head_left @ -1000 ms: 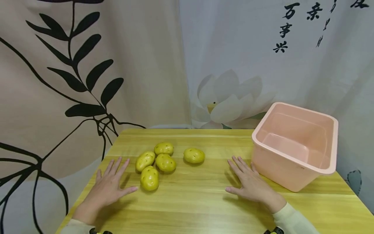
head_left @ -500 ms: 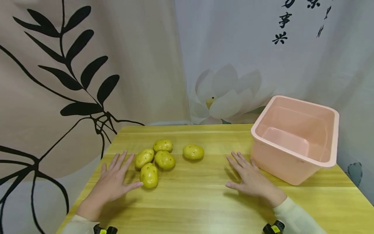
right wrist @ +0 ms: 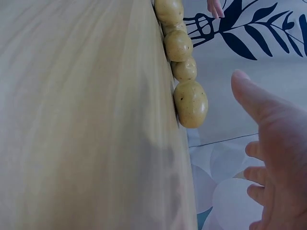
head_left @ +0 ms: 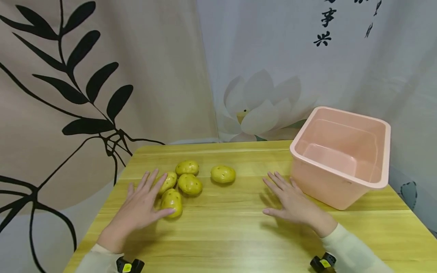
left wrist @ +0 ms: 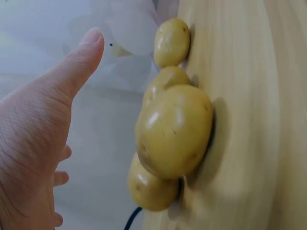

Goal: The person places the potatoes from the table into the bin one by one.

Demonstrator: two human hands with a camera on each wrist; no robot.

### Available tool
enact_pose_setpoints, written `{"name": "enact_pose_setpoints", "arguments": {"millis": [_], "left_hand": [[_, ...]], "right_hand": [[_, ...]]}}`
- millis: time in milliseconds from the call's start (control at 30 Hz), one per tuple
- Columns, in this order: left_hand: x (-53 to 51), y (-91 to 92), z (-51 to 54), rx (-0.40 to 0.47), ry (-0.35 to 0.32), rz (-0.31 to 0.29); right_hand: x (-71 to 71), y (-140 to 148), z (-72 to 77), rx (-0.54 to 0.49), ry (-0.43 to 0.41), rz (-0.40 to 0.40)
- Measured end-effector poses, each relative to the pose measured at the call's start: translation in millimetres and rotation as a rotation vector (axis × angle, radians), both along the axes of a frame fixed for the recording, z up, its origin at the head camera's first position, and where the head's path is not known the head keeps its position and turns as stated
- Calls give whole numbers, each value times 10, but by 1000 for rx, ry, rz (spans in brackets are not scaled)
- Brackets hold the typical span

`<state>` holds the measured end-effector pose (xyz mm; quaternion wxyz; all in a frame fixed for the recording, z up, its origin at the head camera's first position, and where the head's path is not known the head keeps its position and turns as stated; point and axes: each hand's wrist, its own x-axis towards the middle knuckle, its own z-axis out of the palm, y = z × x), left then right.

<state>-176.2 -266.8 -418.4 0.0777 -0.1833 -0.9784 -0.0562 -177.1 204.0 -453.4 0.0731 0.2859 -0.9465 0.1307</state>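
Observation:
Several yellow potatoes lie on the wooden table, four bunched at the left and a single potato apart from them. My left hand, fingers spread, hovers beside the bunch; in the head view it partly covers the leftmost potato and its thumb overlaps the nearest potato. In the left wrist view the thumb stands off from the large front potato. My right hand holds nothing, fingers spread, left of the pink bin. The right wrist view shows that hand away from the closest potato.
The pink bin stands at the table's right back corner. Behind the table hangs a curtain with leaf and flower prints. A black device with a yellow patch is on the left wrist, and a similar one on the right.
My left hand has moved right and forward, closer over the potato bunch. The right hand has barely moved. The head view has tilted down slightly, while the potatoes and bin stay in place.

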Motion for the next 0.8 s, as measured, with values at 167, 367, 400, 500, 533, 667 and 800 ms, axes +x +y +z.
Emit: {"name": "enact_pose_setpoints", "arguments": {"millis": [167, 367, 400, 500, 533, 667, 800], "left_hand": [[-71, 143, 82, -10, 14, -28], [-157, 358, 156, -20, 13, -89], [-171, 398, 163, -19, 13, -102], [-200, 526, 186, -25, 9, -129], [-209, 567, 193, -21, 6, -139], [-251, 742, 224, -2, 15, -180], [-306, 929, 289, -1, 23, -230]], "right_hand": [[-5, 7, 88, -4, 9, 10], [-9, 19, 181, 6, 13, 35], [-8, 18, 200, 7, 14, 40], [-7, 16, 248, 16, 32, 59], [-9, 14, 261, 19, 39, 66], [16, 10, 338, 21, 57, 81], [59, 18, 421, 14, 67, 89]]}}
